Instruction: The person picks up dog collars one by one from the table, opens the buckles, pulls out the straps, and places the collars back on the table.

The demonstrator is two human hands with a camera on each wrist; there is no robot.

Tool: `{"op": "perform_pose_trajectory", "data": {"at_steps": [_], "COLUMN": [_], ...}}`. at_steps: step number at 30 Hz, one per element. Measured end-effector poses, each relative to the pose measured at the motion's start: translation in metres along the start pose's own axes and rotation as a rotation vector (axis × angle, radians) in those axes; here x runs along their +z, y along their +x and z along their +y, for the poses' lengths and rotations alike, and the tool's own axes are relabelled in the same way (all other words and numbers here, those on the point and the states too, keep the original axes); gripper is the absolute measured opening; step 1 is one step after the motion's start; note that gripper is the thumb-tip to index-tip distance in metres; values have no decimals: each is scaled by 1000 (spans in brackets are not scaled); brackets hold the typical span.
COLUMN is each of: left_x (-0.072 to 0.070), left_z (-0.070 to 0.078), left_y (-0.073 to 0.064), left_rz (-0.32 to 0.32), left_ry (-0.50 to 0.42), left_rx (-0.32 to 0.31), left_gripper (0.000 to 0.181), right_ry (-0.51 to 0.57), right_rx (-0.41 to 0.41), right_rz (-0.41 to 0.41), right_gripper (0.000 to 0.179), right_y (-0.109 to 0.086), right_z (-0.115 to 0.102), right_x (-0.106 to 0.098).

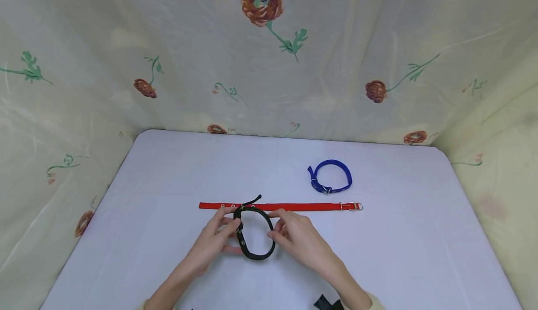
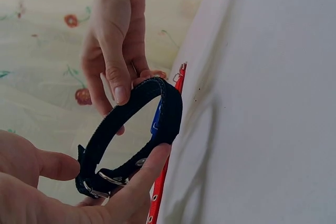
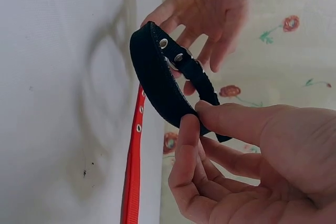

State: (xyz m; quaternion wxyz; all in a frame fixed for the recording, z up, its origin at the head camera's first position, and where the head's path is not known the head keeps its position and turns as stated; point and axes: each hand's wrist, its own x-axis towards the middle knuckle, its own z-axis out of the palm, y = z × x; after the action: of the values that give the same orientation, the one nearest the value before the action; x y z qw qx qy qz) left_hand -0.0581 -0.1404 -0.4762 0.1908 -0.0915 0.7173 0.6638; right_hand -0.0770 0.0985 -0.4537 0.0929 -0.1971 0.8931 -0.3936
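A black collar (image 1: 257, 257), buckled into a loop, is held up off the table between both hands. My left hand (image 1: 212, 240) grips its buckle side, thumb and fingers on either side of the strap. On the opposite side my right hand (image 1: 300, 237) pinches the band between thumb and fingers. The metal buckle (image 2: 107, 178) and an eyelet (image 3: 163, 43) show in the wrist views; the strap's free tail sticks out past the buckle. Just behind the loop a red collar (image 1: 294, 207) lies straight and unbuckled, partly covered by the black one.
A blue collar (image 1: 350, 177), fastened into a ring, lies farther back to the right. The white table (image 1: 403, 235) is bordered by a flowered curtain (image 1: 201, 34) at the back and sides. Part of a black object (image 1: 328, 304) shows by the right forearm.
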Motion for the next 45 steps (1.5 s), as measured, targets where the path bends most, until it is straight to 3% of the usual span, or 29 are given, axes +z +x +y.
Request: {"op": "perform_pose_trajectory", "data": {"at_steps": [13, 19, 25, 32, 39, 45], "left_x": [5, 9, 13, 14, 15, 21], "left_z": [-7, -8, -7, -5, 2, 7], "left_y": [-9, -13, -16, -20, -21, -25], "left_rz": [-43, -45, -37, -30, 20, 41], "left_ry": [-19, 3, 32, 74, 112, 239], "left_rx": [-3, -1, 11, 72, 126, 185], "left_gripper": [42, 39, 39, 38, 32, 28], "right_ry": [13, 37, 50, 70, 55, 55], "right_rx": [58, 20, 88, 98, 115, 162], "right_rz": [-43, -19, -26, 17, 63, 102], "right_gripper": [36, 33, 35, 33, 31, 28], "right_y": [-20, -32, -39, -44, -43, -42], "right_z": [0, 1, -4, -6, -11, -16], "right_x": [-1, -3, -3, -2, -5, -5]}}
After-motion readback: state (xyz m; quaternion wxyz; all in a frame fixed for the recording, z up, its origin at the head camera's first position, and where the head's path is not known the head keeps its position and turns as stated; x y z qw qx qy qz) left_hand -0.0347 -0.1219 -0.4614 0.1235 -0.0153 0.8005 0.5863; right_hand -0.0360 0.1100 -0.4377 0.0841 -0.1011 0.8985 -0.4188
